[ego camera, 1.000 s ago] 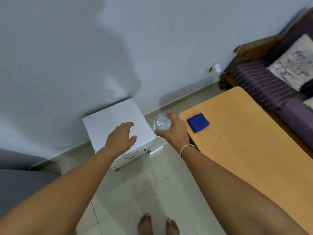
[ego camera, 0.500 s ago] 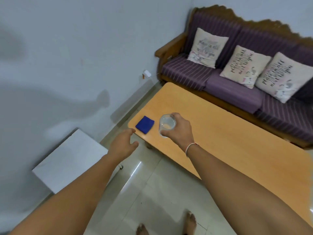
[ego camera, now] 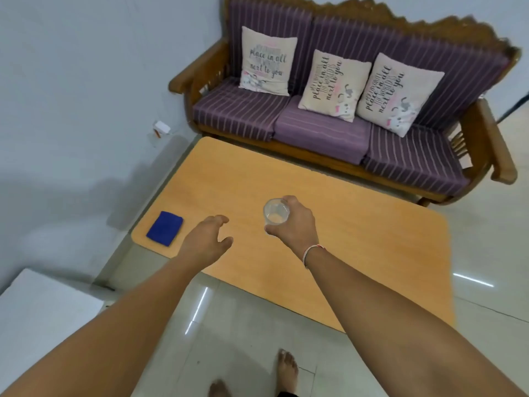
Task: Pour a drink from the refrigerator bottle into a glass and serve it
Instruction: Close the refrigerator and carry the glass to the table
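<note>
My right hand [ego camera: 294,224] grips a clear glass [ego camera: 275,212] from its right side and holds it upright over the middle of the orange wooden table [ego camera: 357,239]. A little liquid seems to sit in the glass. Whether the glass touches the tabletop I cannot tell. My left hand [ego camera: 207,241] hovers over the table's near left edge with fingers loosely curled and apart, holding nothing. No bottle is in view.
A folded blue cloth [ego camera: 165,228] lies at the table's near left corner. A purple striped sofa [ego camera: 323,130] with three printed cushions stands behind the table. A white box-like unit [ego camera: 43,316] sits at lower left. My bare feet stand on the tiled floor.
My view swung right from the white unit to the table and sofa. My right hand carried the glass from beside the table's corner to over its middle. The left hand followed, still holding nothing.
</note>
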